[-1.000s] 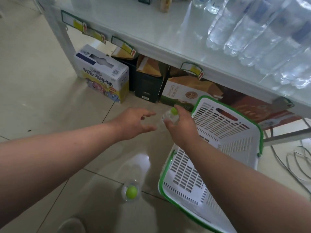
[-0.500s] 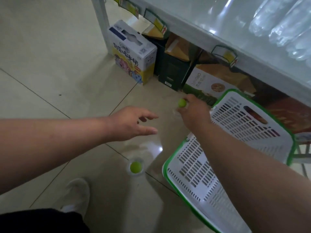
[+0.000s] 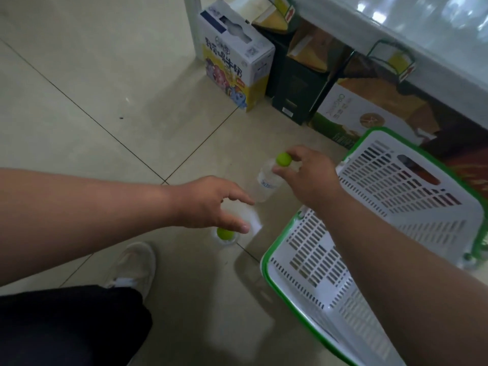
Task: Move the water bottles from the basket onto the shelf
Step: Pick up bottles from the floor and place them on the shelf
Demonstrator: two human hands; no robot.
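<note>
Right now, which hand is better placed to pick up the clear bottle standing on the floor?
Left. The open left hand hovers directly above the clear green-capped floor bottle; the right hand already holds another clear green-capped bottle.

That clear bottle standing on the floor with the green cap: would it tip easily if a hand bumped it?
Probably. The floor bottle stands upright on smooth glossy tile, and looks tall and narrow, so a nudge from the left hand above it could topple it. Being round, it would likely roll.
</note>
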